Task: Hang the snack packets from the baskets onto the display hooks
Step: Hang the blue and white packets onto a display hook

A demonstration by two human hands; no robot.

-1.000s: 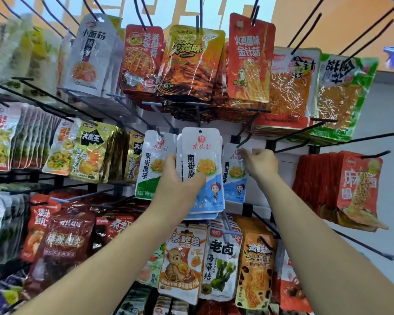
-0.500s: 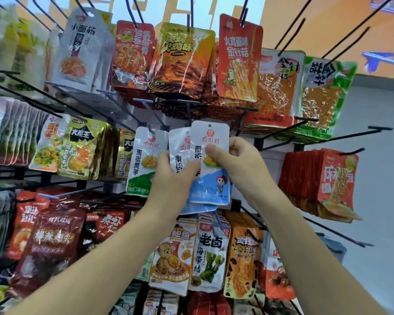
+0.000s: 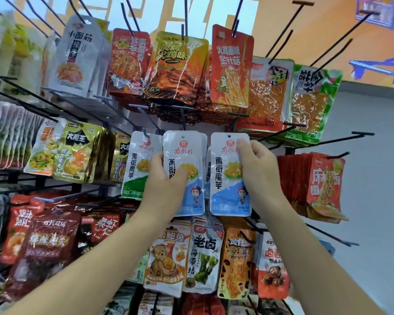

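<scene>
Snack packets (image 3: 183, 151) with white tops and blue bottoms make a small stack held upright in the left hand (image 3: 166, 187). Its fingers curl round the stack's left edge and its thumb presses across the front, over the yellow food picture. Just to the right, the right hand (image 3: 259, 173) pinches a single packet (image 3: 225, 189) of the same kind, with the thumb on the upper right of the face and the fingers behind the right edge. This packet is upright too, level with the stack and slightly apart from it, and its hang hole shows near the top edge. Whether a hook passes through that hole cannot be told. Both hands are raised in front of the middle row of a rack of black display hooks (image 3: 363, 133). A white and green packet (image 3: 134, 169) hangs just left of the stack. Further left in that row hang yellow and black packets (image 3: 77, 153), and to the right a thick bunch of red packets (image 3: 323, 187). The row above carries an orange packet (image 3: 178, 64) and a red packet (image 3: 231, 64), among others. Below the hands hang a packet with a cartoon bear (image 3: 166, 260) and, beside it, a white packet showing green knots (image 3: 203, 258). A grey wall (image 3: 378, 189) lies to the right of the rack.
</scene>
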